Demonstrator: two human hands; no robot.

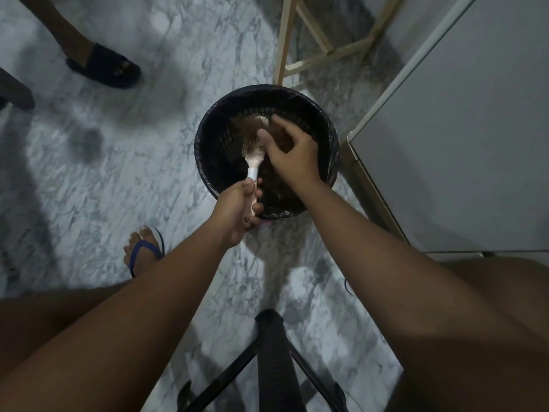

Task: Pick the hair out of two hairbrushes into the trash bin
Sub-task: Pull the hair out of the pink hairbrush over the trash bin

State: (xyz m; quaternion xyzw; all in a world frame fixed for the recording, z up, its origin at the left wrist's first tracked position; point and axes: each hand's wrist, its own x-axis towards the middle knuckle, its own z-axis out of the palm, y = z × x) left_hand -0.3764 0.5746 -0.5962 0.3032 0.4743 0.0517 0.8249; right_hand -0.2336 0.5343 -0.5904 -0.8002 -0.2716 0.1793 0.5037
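Observation:
A round black trash bin (315, 108) with a dark liner stands on the marble floor. My left hand (237, 208) grips the pale handle of a hairbrush (254, 157), holding the bristle head over the bin. A mat of brown hair (248, 124) covers the bristles. My right hand (289, 147) hovers over the brush head with thumb and fingers pinched at the hair; the grip itself is blurred. Only one hairbrush is in view.
A white cabinet (463, 129) stands right of the bin. Pale wooden stool legs (300, 46) rise behind it. Another person's foot in a dark slipper (104, 65) is at upper left. My foot in a blue sandal (142, 251) and a black chair base (273, 367) lie below.

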